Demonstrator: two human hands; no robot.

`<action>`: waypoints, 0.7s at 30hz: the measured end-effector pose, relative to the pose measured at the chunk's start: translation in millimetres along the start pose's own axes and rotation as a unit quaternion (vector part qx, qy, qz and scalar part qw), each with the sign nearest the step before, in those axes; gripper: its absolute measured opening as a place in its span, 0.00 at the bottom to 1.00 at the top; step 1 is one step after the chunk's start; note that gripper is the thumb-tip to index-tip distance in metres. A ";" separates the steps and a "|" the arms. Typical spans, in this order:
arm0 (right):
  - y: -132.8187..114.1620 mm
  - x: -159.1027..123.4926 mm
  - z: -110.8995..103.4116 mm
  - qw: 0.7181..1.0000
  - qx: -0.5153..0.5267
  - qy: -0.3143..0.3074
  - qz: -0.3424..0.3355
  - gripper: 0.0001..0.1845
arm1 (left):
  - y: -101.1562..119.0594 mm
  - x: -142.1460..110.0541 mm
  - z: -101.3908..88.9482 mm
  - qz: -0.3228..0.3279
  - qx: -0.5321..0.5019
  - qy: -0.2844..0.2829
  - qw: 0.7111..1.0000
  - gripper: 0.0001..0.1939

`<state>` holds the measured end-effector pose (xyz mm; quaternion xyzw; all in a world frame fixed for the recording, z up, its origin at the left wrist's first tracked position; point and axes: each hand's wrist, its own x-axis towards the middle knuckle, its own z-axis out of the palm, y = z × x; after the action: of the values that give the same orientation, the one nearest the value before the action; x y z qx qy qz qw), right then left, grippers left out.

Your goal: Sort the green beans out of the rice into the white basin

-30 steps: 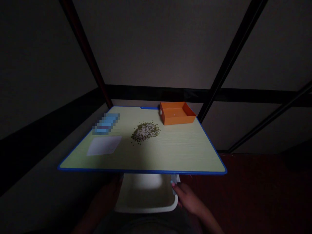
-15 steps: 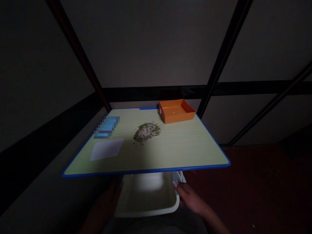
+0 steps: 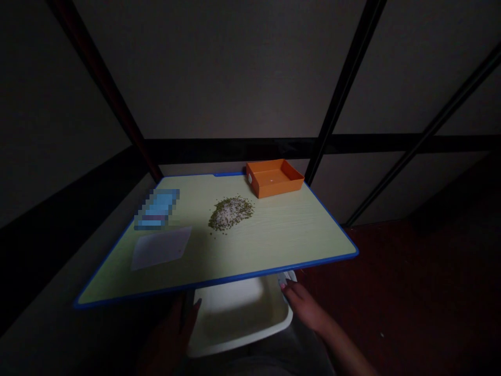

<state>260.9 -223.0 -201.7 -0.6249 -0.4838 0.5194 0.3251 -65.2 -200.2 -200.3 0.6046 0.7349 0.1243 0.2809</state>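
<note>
A white plastic basin (image 3: 242, 339) rests in my lap, partly under the table's front edge. Its far side is hidden by the tabletop. My left hand (image 3: 182, 326) grips the basin's left side, thumb along the rim, in deep shadow. On the opposite side my right hand (image 3: 307, 308) is closed around the rim, by a grey handle piece (image 3: 287, 279). On the tabletop above lies a mixed heap of small green beans and white grains (image 3: 230, 213).
The pale table (image 3: 297, 230) has a blue edge. An orange open box (image 3: 279, 185) stands at its back right. To the left lie a white sheet (image 3: 161, 248) and a blurred-out blue item (image 3: 158, 209). Wall panels rise behind; a red floor (image 3: 376, 292) shows right.
The camera view has turned slightly, so the table appears shifted left and tilted. Both hands keep hold of the basin, which now looks slightly tilted, its right side higher in view.
</note>
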 end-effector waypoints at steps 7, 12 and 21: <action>20.8 -30.3 -0.7 0.999 0.004 0.004 0.048 0.59 | 9.4 -26.9 -4.5 -0.048 -0.024 -0.060 0.997 0.43; 14.5 -30.2 3.5 1.000 -0.003 0.012 0.001 0.53 | 6.4 -28.8 -8.0 -0.060 -0.056 -0.027 0.996 0.43; 8.2 -21.9 35.9 0.994 -0.059 0.016 -0.088 0.41 | -19.9 -35.4 -28.3 -0.047 -0.072 0.027 0.996 0.35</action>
<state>228.6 -249.7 -210.8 -0.6061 -0.5611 0.4500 0.3396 -93.5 -234.4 -178.4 0.5442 0.7590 0.1798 0.3088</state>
